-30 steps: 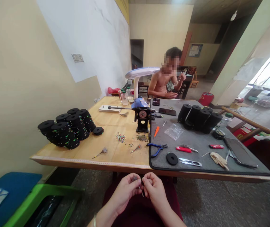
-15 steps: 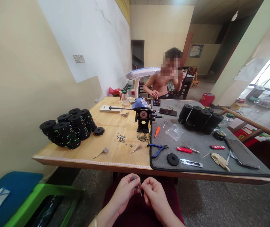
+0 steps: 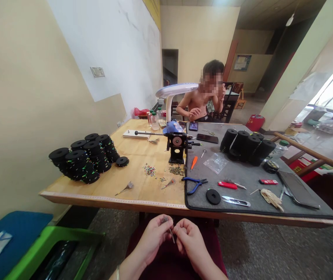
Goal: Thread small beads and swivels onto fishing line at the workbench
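Observation:
My left hand (image 3: 154, 236) and my right hand (image 3: 190, 237) are held together below the table's near edge, over my lap. Both pinch a thin, small metal piece (image 3: 171, 232) between their fingertips; the left also holds a small greyish bit at its thumb. Just above them on the grey mat (image 3: 254, 177) lie a black disc (image 3: 213, 196), blue-handled pliers (image 3: 194, 182) and small snips (image 3: 236, 201). A black hand-crank winder (image 3: 177, 147) stands mid-table.
Stacks of black spools (image 3: 83, 157) sit at the left of the wooden table (image 3: 131, 171), more spools (image 3: 246, 146) at the right rear. Loose beads (image 3: 149, 170), a red lighter (image 3: 226, 184), a phone (image 3: 297, 189) and a lamp (image 3: 173, 93) are there. Another person (image 3: 205, 97) sits at the far end.
My hands shifted slightly lower and stayed pinched on the small piece. The person opposite raised a hand to the face and moved the other arm.

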`<state>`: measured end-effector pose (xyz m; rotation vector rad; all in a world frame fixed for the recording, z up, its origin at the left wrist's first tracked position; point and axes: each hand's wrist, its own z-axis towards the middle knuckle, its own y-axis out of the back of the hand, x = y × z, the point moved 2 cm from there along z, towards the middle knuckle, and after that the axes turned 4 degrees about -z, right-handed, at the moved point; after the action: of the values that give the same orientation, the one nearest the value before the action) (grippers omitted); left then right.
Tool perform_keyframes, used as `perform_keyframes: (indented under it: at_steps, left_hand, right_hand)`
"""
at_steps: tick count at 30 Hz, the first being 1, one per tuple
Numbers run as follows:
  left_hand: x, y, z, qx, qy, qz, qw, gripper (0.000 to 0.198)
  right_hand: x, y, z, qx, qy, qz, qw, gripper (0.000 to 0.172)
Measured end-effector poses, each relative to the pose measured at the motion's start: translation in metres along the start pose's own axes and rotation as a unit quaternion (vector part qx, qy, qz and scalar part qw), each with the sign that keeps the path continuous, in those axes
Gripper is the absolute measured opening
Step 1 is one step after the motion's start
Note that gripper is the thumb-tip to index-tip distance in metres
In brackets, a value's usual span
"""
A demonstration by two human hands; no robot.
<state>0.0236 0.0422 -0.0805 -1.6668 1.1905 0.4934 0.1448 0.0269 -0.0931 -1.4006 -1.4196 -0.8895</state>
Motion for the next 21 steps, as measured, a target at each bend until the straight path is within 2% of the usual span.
perform_keyframes:
  at_steps: [11, 21]
  left_hand:
    - [-0.0021, -0.0031, -0.0030, 0.011, -0.014, 0.022, 1.000, 0.024]
    - [-0.0021, -0.0048, -0.0027, 0.027, -0.086, 0.175, 0.980, 0.024]
  right_hand:
    - [0.0004, 0.0020, 0.0026, -0.004, 0.012, 0.018, 1.000, 0.036]
    - [0.0014, 0.0030, 0.0055, -0.005, 0.012, 0.050, 0.999, 0.043]
